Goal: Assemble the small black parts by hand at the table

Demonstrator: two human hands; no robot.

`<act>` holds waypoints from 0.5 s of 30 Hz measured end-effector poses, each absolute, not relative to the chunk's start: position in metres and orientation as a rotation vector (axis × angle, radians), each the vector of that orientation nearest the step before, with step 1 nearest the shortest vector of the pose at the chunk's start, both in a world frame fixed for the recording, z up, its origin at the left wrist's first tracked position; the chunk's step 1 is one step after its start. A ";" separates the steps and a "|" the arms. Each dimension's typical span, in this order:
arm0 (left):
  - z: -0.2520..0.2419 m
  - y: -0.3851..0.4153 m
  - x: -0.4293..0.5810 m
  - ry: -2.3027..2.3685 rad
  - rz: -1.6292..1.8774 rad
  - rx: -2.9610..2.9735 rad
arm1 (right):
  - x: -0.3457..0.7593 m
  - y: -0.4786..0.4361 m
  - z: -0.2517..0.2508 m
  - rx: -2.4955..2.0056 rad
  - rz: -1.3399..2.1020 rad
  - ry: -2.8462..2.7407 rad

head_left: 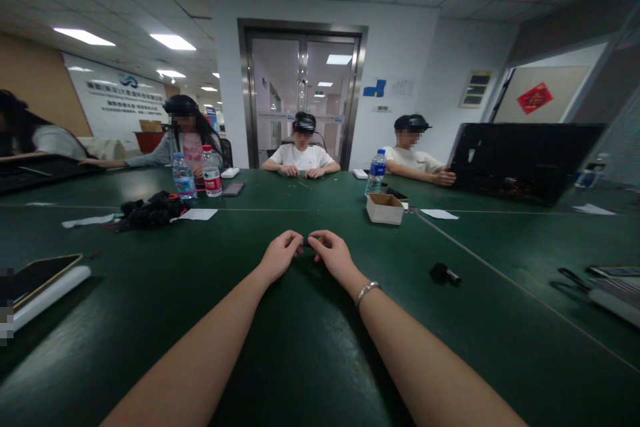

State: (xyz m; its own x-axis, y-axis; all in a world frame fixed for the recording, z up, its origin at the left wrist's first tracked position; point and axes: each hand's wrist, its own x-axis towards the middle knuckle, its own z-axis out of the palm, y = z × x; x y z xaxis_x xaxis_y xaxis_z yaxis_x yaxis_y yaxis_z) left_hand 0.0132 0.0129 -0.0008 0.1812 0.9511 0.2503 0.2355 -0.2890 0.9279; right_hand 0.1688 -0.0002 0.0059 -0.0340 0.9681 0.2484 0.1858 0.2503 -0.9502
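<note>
Above the green table, near the middle of the view, my left hand and my right hand face each other with their fingertips nearly meeting. Between the fingertips is a small dark thing, too small to name. Both hands are closed in a pinch on it. A silver bracelet circles my right wrist. The nearest object beyond my right hand is an open cardboard box.
A black cable bundle, bottles and papers lie farther out. A small black item is at right, a phone at left. Several people sit around the table; one holds a large black panel.
</note>
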 end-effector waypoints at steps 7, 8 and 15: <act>0.003 0.009 0.015 1.182 1.153 1.601 | 0.169 -0.003 0.008 -1.154 0.939 -1.453; 0.003 0.009 0.015 1.172 1.144 1.614 | 0.169 -0.003 0.008 -1.154 0.939 -1.453; 0.002 0.011 0.015 1.212 1.153 1.582 | 0.169 -0.001 0.007 -1.149 0.936 -1.445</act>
